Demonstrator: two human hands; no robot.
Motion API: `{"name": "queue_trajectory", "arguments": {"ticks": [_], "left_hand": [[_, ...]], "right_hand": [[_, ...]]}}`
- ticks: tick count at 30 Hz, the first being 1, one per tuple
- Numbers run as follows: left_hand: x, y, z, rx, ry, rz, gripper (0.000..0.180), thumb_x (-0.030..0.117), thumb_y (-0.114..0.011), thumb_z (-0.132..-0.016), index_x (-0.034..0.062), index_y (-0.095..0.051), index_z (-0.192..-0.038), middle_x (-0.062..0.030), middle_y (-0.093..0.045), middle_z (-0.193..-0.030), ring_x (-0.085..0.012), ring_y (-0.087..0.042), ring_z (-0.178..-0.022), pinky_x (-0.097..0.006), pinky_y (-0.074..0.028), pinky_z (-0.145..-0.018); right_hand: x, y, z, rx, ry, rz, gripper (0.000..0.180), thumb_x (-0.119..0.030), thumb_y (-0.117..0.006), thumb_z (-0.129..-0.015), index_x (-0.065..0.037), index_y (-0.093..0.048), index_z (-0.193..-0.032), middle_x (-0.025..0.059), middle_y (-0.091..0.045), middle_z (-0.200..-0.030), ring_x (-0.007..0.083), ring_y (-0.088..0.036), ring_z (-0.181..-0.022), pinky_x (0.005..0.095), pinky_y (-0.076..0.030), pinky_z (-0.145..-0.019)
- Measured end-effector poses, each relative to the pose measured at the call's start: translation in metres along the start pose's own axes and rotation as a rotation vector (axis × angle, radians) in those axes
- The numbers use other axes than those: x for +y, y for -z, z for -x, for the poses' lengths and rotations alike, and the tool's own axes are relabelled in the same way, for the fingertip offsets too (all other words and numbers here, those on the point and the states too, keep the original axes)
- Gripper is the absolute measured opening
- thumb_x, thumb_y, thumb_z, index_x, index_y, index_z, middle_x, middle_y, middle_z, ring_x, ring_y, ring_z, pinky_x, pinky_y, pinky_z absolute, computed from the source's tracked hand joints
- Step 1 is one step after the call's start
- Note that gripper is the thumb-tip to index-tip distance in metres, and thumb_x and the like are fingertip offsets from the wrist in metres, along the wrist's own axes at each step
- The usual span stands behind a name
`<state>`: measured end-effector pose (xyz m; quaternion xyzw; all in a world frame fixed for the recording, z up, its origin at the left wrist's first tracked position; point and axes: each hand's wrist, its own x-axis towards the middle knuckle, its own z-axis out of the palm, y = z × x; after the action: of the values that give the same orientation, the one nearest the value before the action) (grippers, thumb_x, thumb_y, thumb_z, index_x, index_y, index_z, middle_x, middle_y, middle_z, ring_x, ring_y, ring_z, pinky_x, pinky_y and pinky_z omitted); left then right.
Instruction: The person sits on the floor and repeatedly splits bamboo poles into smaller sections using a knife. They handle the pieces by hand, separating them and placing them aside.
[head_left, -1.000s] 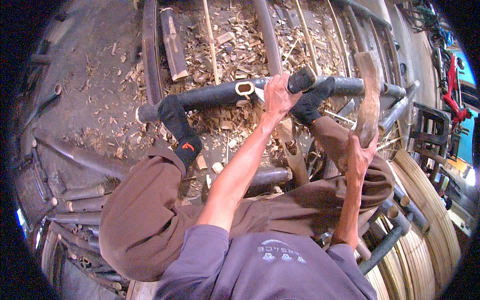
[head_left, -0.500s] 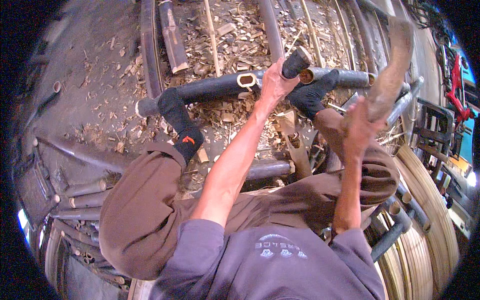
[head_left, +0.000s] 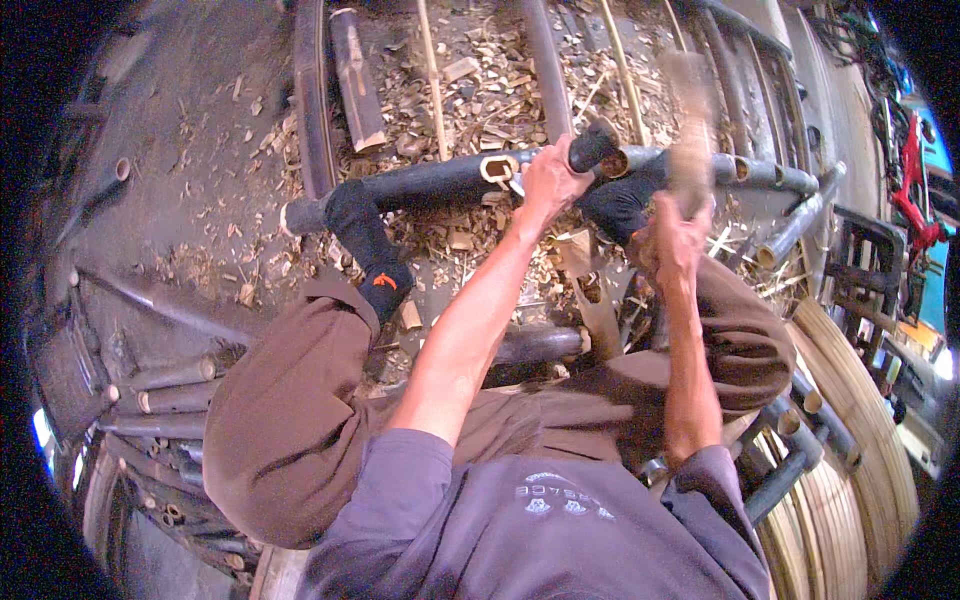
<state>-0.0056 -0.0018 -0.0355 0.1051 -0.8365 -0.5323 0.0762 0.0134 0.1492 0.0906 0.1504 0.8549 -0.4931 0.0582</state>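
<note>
A dark bamboo pole [head_left: 425, 186] lies crosswise in front of me, with cut openings along it. My left hand [head_left: 553, 182] is closed round a chisel [head_left: 594, 146]; its thick black handle end sticks out to the right, and a bit of metal shows beside the rimmed opening [head_left: 498, 168]. Whether the edge touches the bamboo I cannot tell. My right hand [head_left: 678, 240] grips a wooden mallet [head_left: 690, 140], raised and smeared by motion, to the right of the chisel handle. My feet in black socks [head_left: 352, 225] rest against the pole.
Bamboo chips [head_left: 480, 110] litter the ground beyond the pole. Dark bamboo lengths [head_left: 357, 85] lie pointing away. A short bamboo piece [head_left: 540, 345] lies between my legs. Split bamboo strips [head_left: 850, 420] are stacked at right, near a red object [head_left: 908, 180]. More poles [head_left: 165, 400] lie at left.
The mallet and my right hand have swung leftward, closer to the chisel handle. My left hand stays on the chisel; the whole view has shifted slightly.
</note>
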Motion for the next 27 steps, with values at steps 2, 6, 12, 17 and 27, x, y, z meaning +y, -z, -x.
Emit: {"name": "queue_trajectory", "arguments": {"ticks": [2, 6, 12, 17, 27], "left_hand": [[0.003, -0.006, -0.002, -0.005, 0.007, -0.068, 0.042, 0.029, -0.073, -0.068, 0.0079, -0.057, -0.1, -0.0191, -0.066, -0.084, -0.0391, -0.064, -0.083, -0.047, -0.05, -0.066], [-0.024, 0.012, -0.004, -0.066, 0.07, 0.041, 0.054, 0.029, -0.075, -0.065, 0.0149, -0.058, -0.115, -0.0191, -0.067, -0.092, -0.0383, -0.065, -0.081, -0.048, -0.051, -0.07], [0.04, 0.153, -0.031, 0.185, 0.03, 0.789, 0.036, 0.018, -0.073, -0.078, 0.0063, -0.059, -0.109, -0.0039, -0.066, -0.089, -0.0145, -0.063, -0.079, -0.032, -0.051, -0.069], [-0.014, 0.174, 0.011, 0.345, 0.398, 1.055, 0.039, 0.014, -0.071, -0.078, 0.0077, -0.049, -0.109, -0.007, -0.065, -0.093, -0.0217, -0.064, -0.081, -0.038, -0.052, -0.071], [-0.043, 0.139, 0.053, 0.257, 0.283, 1.014, 0.022, 0.001, -0.069, -0.076, 0.0058, -0.055, -0.092, -0.0068, -0.066, -0.084, -0.02, -0.065, -0.079, -0.036, -0.049, -0.08]], "right_hand": [[0.027, -0.013, 0.002, 0.175, 0.003, -0.113, 0.066, -0.018, -0.064, -0.078, -0.002, -0.035, -0.136, 0.0169, -0.06, -0.108, 0.0265, -0.059, -0.095, 0.0334, -0.048, -0.086], [0.026, -0.013, 0.018, -0.122, 0.14, 0.112, 0.069, -0.02, -0.064, -0.077, 0.002, -0.034, -0.135, 0.0181, -0.057, -0.113, 0.0267, -0.056, -0.104, 0.0361, -0.043, -0.094], [0.027, -0.02, 0.028, -0.038, 0.199, 0.061, 0.071, -0.018, -0.064, -0.075, -0.002, -0.034, -0.137, 0.0193, -0.058, -0.112, 0.0281, -0.058, -0.101, 0.0363, -0.045, -0.091], [-0.04, -0.048, 0.047, -0.25, 0.329, 0.145, 0.078, -0.024, -0.067, -0.073, -0.008, -0.031, -0.141, 0.0287, -0.059, -0.113, 0.0387, -0.06, -0.107, 0.0416, -0.047, -0.091], [-0.149, -0.077, 0.059, -0.238, 0.875, 0.171, 0.071, -0.025, -0.071, -0.072, -0.009, -0.04, -0.134, 0.0259, -0.064, -0.097, 0.0428, -0.063, -0.091, 0.0458, -0.051, -0.078]]}}
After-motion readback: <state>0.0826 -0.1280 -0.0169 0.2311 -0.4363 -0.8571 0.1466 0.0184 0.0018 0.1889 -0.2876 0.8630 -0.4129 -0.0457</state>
